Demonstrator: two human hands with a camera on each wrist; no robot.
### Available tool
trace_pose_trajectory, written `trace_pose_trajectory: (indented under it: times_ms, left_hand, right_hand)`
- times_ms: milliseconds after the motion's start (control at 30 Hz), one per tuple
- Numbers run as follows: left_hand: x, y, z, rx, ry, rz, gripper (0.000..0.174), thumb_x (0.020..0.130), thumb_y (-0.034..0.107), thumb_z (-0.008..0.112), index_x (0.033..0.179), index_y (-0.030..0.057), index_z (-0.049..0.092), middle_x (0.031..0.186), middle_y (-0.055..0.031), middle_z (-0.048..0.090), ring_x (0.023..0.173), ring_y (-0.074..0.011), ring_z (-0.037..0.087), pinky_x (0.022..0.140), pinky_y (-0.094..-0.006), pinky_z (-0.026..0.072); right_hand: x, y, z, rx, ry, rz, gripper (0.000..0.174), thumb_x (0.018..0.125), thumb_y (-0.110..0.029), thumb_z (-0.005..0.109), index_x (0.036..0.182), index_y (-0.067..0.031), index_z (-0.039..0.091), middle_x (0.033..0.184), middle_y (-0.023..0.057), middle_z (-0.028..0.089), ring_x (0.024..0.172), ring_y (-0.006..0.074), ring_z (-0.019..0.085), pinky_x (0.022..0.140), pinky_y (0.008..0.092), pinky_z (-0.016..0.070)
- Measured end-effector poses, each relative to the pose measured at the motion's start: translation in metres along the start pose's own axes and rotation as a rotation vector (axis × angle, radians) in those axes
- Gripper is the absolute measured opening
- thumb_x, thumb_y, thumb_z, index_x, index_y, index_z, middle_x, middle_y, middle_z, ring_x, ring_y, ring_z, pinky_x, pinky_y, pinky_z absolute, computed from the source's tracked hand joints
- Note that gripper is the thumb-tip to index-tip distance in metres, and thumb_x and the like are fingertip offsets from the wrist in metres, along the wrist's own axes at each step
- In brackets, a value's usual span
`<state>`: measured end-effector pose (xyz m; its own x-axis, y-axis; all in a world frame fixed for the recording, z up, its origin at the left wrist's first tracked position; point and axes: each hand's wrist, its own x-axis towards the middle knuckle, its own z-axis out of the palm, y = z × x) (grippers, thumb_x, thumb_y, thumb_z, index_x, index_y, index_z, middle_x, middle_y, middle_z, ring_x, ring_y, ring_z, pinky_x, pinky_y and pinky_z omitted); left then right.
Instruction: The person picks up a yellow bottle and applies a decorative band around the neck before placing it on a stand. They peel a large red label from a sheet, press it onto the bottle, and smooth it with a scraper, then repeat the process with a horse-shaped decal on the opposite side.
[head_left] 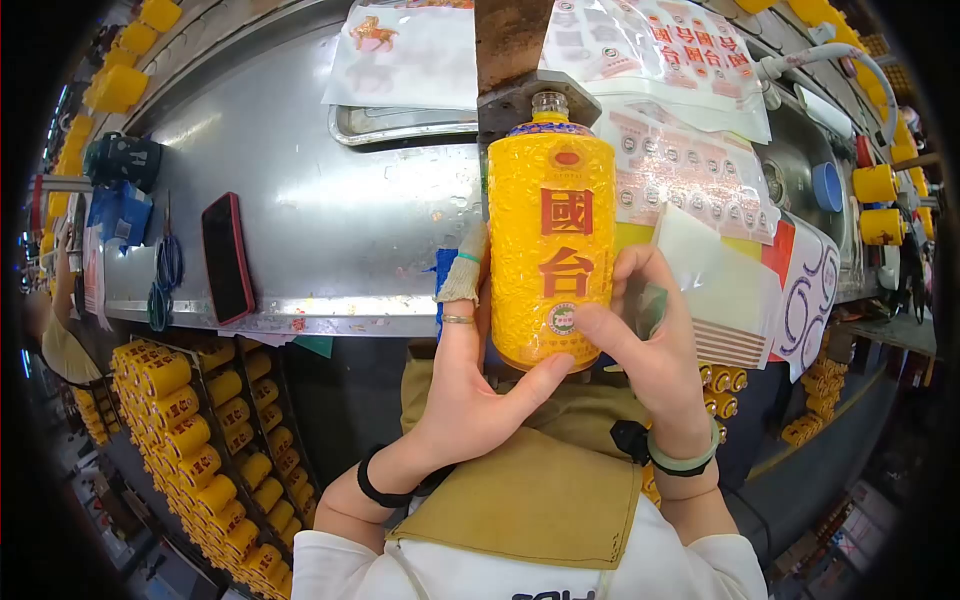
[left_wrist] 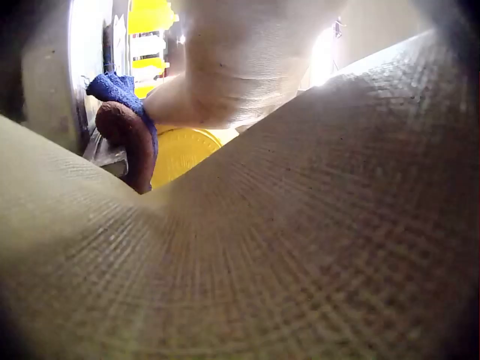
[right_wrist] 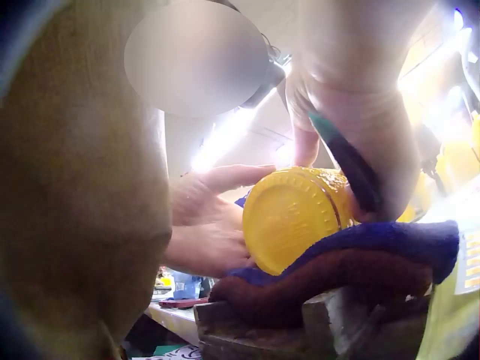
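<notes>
fingers point(head_left: 530, 392) of left hand point(head_left: 462, 405) and right hand point(head_left: 665, 350) grip the yellow 國台 bottle point(head_left: 552, 235) — best smooth the round label point(head_left: 561, 318) near its base evenly.

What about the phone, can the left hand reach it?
Probably yes: nothing tall stands between the left hand and the phone, but that hand would need to release the yellow bottle first.

Dressed in white shirt point(head_left: 335, 568) and tan apron point(head_left: 525, 500).
Wears cloth finger sleeve point(head_left: 460, 283) and ring point(head_left: 458, 319) on the left hand point(head_left: 472, 400), black bands point(head_left: 369, 483) at both wrists, pale green bangle point(head_left: 688, 464) at the right.
</notes>
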<state>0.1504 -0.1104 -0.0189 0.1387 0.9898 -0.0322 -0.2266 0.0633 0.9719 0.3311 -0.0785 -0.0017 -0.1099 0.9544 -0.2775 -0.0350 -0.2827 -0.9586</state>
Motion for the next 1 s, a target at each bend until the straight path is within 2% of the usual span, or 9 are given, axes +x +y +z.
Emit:
trace_pose_trajectory:
  times_ms: [900,1000]
  left_hand:
    - [0.000,-0.003,-0.001,0.041,-0.002,0.038,0.101,0.089,0.002,0.074,0.163,-0.0045,0.006,0.164,-0.0197,0.025,0.152,-0.0285,0.030,0.124,-0.0409,0.0259]
    - [0.000,-0.003,-0.001,0.033,0.002,0.037,0.101,0.089,0.002,0.074,0.163,-0.0046,0.006,0.164,-0.0198,0.025,0.152,-0.0286,0.030,0.124,-0.0408,0.0257]
  right_hand:
    - [0.000,-0.004,0.000,-0.006,-0.003,-0.022,0.040,0.086,-0.013,0.085,0.109,-0.0076,0.053,0.092,-0.0026,0.048,0.083,0.0075,0.045,0.073,0.0225,0.0402]
    - [-0.001,-0.008,0.001,-0.002,0.003,0.022,0.039,0.086,-0.014,0.084,0.110,-0.0077,0.053,0.092,-0.0025,0.048,0.083,0.0077,0.045,0.074,0.0227,0.0402]
